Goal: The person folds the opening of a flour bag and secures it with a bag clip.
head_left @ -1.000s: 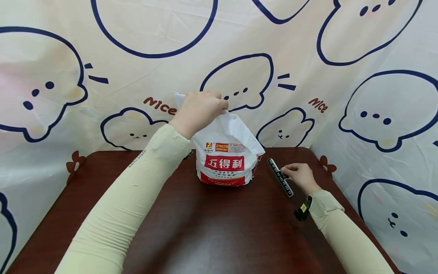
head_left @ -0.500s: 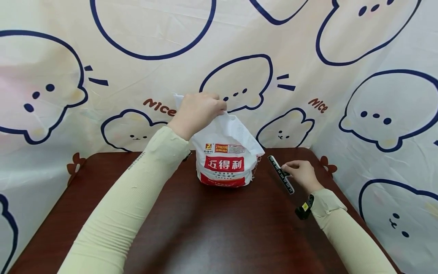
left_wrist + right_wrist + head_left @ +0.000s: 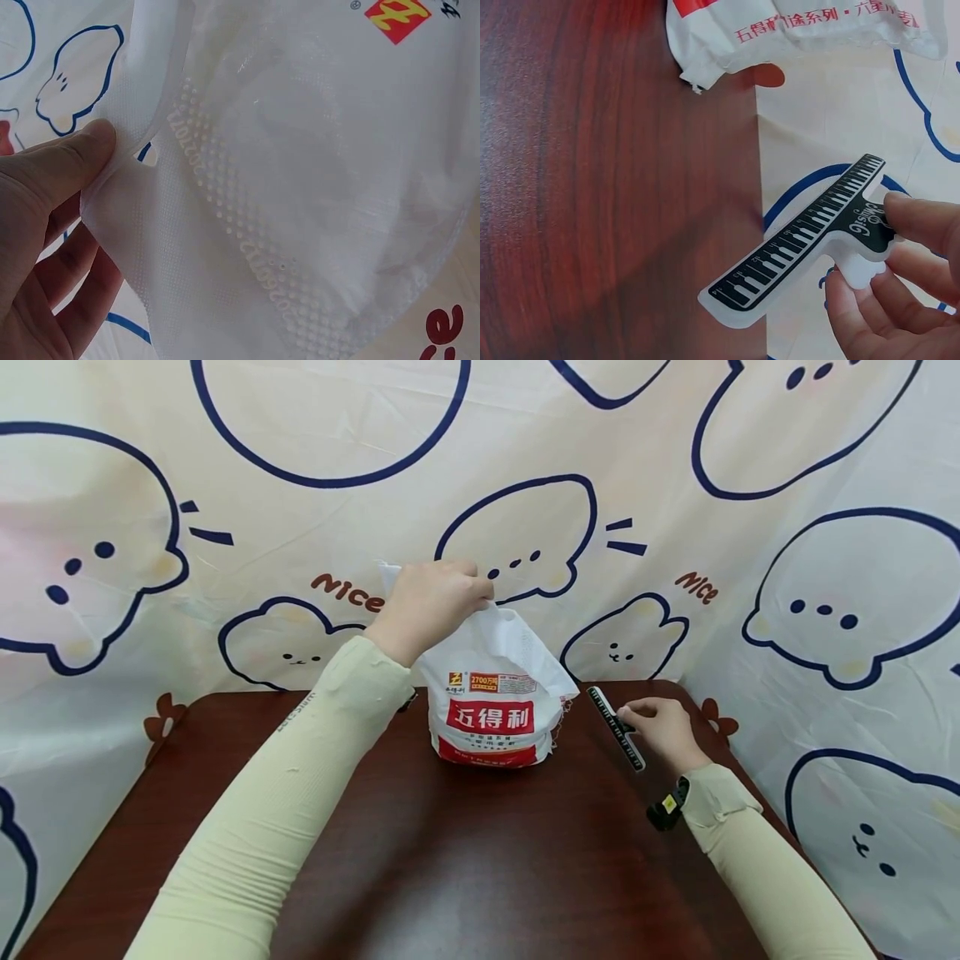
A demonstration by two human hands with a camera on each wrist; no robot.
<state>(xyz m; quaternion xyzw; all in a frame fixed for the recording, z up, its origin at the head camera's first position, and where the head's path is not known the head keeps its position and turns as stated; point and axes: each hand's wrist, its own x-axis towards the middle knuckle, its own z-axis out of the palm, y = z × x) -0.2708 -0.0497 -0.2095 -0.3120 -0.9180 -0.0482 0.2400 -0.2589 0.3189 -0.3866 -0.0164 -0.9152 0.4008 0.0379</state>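
Note:
A white flour bag (image 3: 491,689) with red panels and Chinese print stands on the brown table (image 3: 480,868). My left hand (image 3: 431,606) pinches its top edge and holds it up; the left wrist view shows the thumb (image 3: 94,146) on the white material beside a small hole. To the right of the bag, my right hand (image 3: 663,732) holds a black-and-white clip (image 3: 802,240) printed with piano keys and the word "Music". Its thumb and fingers pinch the clip's handle. The long keyboard-printed bar points away from the hand, apart from the bag.
A pale curtain (image 3: 300,543) with blue cartoon outlines hangs behind the table and along both sides. A dark strap with a black device (image 3: 666,807) sits at the right wrist.
My right hand has moved slightly away from me, lifting the clip a little upward in the head view. The left hand and the flour bag have stayed nearly still.

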